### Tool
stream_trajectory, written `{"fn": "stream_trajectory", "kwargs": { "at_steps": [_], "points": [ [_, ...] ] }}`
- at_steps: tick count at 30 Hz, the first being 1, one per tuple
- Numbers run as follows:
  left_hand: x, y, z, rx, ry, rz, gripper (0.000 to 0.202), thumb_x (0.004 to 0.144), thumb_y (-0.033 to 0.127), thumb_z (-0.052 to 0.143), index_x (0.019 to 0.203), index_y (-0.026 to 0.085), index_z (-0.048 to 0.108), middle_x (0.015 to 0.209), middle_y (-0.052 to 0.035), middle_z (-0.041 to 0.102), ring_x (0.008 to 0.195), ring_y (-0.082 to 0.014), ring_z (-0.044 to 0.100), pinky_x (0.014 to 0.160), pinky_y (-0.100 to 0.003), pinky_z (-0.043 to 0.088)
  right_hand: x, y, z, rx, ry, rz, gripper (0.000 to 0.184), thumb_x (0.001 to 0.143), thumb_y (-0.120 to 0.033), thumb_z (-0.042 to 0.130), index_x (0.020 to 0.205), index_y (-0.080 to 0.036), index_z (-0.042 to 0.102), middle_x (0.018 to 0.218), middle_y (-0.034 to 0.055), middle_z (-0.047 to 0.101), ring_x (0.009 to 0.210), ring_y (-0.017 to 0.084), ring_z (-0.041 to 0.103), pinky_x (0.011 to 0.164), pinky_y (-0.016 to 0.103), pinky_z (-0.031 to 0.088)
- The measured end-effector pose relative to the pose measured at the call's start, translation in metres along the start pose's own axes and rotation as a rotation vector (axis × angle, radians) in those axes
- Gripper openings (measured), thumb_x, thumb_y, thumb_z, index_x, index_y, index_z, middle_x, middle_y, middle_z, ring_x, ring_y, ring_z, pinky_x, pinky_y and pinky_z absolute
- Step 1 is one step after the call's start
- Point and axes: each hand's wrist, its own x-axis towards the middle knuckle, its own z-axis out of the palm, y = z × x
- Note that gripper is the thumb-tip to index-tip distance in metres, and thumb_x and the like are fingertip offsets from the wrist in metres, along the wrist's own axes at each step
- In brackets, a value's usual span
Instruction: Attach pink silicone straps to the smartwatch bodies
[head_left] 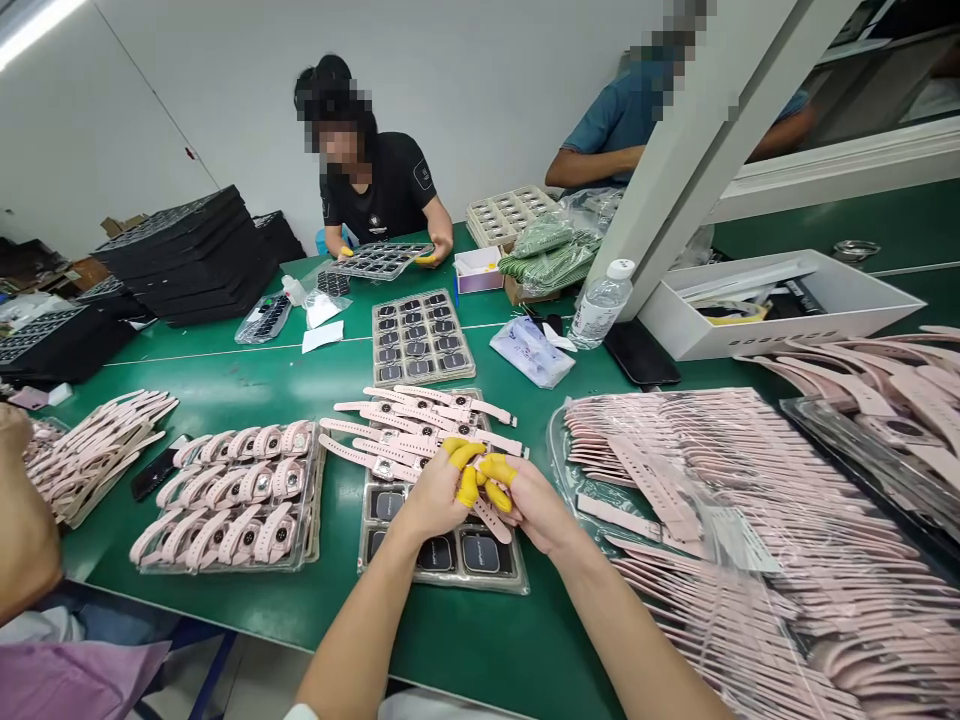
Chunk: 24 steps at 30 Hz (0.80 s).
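My left hand (431,497) and my right hand (525,505) meet above a clear tray of black watch bodies (487,583). Yellow finger cots cover several fingertips on both hands. Together they pinch a pale pink watch strap (491,520), whose end shows below my fingers. Just beyond them, a loose pile of pink-strapped smartwatches (420,420) lies across the tray's far part. To the left stands a tray of pink-strapped watches in rows (232,500). A large plastic bag of loose pink straps (735,500) lies to the right.
The green workbench (300,610) holds another tray of black watch bodies (420,338), a water bottle (600,308), a phone (641,352) and a white box (780,320). Black tray stacks (184,250) rise at the far left. Opposite, a co-worker (371,185) holds a tray.
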Motion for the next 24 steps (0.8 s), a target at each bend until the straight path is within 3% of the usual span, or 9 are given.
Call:
{"fn": "stream_trajectory", "kwargs": {
  "at_steps": [5,10,14,20,24],
  "points": [
    [0.0,0.003,0.001,0.098,-0.062,0.006,0.039,0.104,0.029,0.044,0.139,0.018,0.057,0.126,-0.0157,0.06,0.117,-0.0295,0.06,0.104,-0.048,0.054,0.003,0.001,-0.013,-0.098,-0.013,0.037,0.037,0.069,-0.049,0.079,0.068,-0.02,0.056,0.046,-0.0066,0.045,0.039,0.005,0.028,0.036,0.019,0.018],
    [0.0,0.005,0.0,-0.131,-0.008,-0.06,0.038,0.109,0.032,0.037,0.139,0.02,0.058,0.132,-0.0143,0.061,0.123,-0.0274,0.06,0.111,-0.048,0.049,0.003,0.002,-0.011,-0.07,-0.047,0.019,0.038,0.073,-0.052,0.078,0.073,-0.019,0.058,0.046,-0.0073,0.045,0.039,0.006,0.026,0.038,0.019,0.019],
    [-0.001,-0.001,0.001,-0.273,0.001,-0.072,0.041,0.106,0.033,0.048,0.144,0.022,0.056,0.14,-0.0134,0.06,0.131,-0.0286,0.058,0.116,-0.05,0.046,0.002,0.003,-0.009,-0.114,-0.047,-0.039,0.049,0.077,-0.066,0.073,0.078,-0.02,0.057,0.047,-0.0074,0.044,0.042,0.007,0.029,0.041,0.021,0.024],
    [-0.002,0.006,0.007,-0.278,0.107,-0.222,0.044,0.102,0.026,0.052,0.145,0.022,0.057,0.143,-0.0132,0.063,0.132,-0.028,0.06,0.117,-0.05,0.047,0.005,0.001,-0.019,-0.57,0.088,-0.334,0.049,0.087,-0.069,0.065,0.097,-0.02,0.065,0.084,0.0039,0.069,0.072,0.019,0.058,0.062,0.029,0.047],
    [-0.005,0.028,-0.013,-0.144,0.117,-0.215,0.042,0.103,0.025,0.051,0.144,0.022,0.058,0.14,-0.0128,0.065,0.131,-0.0271,0.062,0.117,-0.048,0.048,0.003,-0.005,-0.026,-0.75,-0.005,-0.41,0.048,0.099,-0.066,0.049,0.093,-0.021,0.065,0.084,0.0047,0.07,0.077,0.021,0.06,0.07,0.032,0.048]
  ]
}}
